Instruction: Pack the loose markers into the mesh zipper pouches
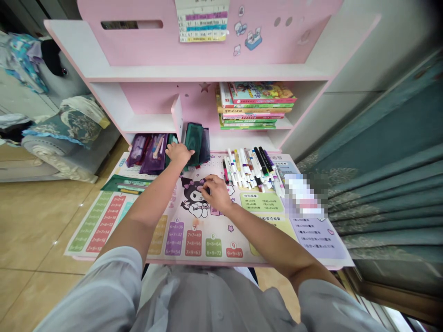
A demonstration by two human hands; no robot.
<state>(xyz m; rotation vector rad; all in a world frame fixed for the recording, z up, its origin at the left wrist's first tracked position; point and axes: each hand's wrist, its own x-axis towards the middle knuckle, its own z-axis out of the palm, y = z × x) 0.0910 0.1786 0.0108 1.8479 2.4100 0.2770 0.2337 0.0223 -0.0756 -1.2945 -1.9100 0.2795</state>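
Pouches (194, 138): we'd handle them by their top edges, where our left hand (178, 153) lies, grip unclear, while our right hand (216, 192), loose and empty, steadies the mat (214, 244).

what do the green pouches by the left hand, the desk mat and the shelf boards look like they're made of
Green pouches, touched by the left hand: probably soft plastic or mesh; they look thin, dark and slightly glossy. Desk mat: likely smooth printed plastic, lying flat with a slight sheen. Shelf boards: seemingly laminated board, matte white and pink with clean square edges.
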